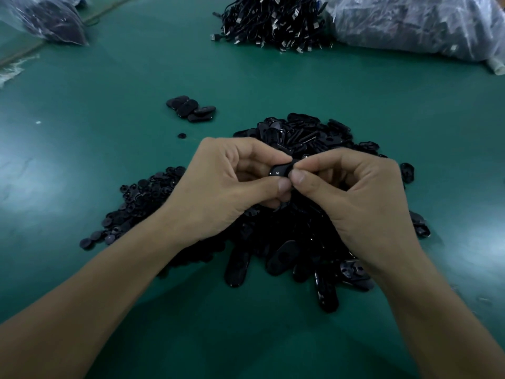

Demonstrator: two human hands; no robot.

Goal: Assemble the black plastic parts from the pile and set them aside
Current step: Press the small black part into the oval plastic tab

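Bare left hand [218, 187], bare right hand [363, 198] (short, plain nails [299, 177]).

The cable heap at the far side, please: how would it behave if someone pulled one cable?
The cable heap looks floppy, lying in loose loops. Its strands are tangled, so neighbours would probably drag along.

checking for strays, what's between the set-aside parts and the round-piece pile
Head view: one lone round black piece on bare green table, between the set-aside parts and the round-piece pile.
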